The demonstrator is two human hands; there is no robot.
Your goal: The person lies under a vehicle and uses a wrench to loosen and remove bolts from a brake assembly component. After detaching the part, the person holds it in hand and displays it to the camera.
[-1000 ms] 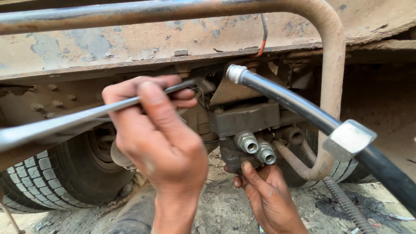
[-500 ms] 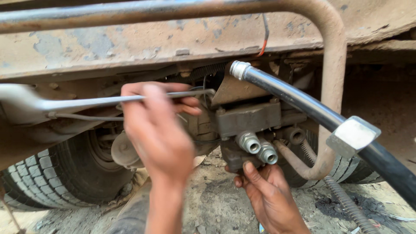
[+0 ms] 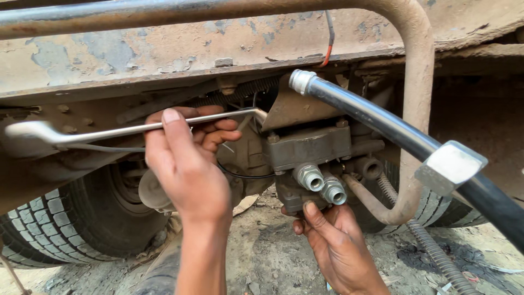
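— What are your hands doing right now?

— My right hand (image 3: pixel 338 248) is closest to me, low down, palm up under the valve block (image 3: pixel 308 147). Its fingers are pressed against the underside of the block, just below the two threaded fittings (image 3: pixel 322 184) that stick out toward me. It props the block rather than wrapping round it.

— And the left?

— My left hand (image 3: pixel 188 158) is clamped on the long wrench (image 3: pixel 131 130), fingers curled over the shaft, about halfway along it. The far end of the wrench sits on something at the top left corner of the block, up against the bracket; I cannot see the bolt head itself.

— What has changed in the last second?

— The wrench has swung. A second ago its handle slanted down toward the lower left, out past my wrist. Now it lies almost level, the free end raised beside the rusty frame rail (image 3: pixel 136 54). My left hand has risen with it. The right hand has barely moved.

— What does that tell you?

— I judge the fastener is turning, a part turn, with the block steadied from below.

— And beyond that?

— The black hose (image 3: pixel 393 128) with its metal tip crosses to the right, a square clamp on it. Behind hang the bent rusty pipe (image 3: pixel 415 109) and the tyre (image 3: pixel 65 218).
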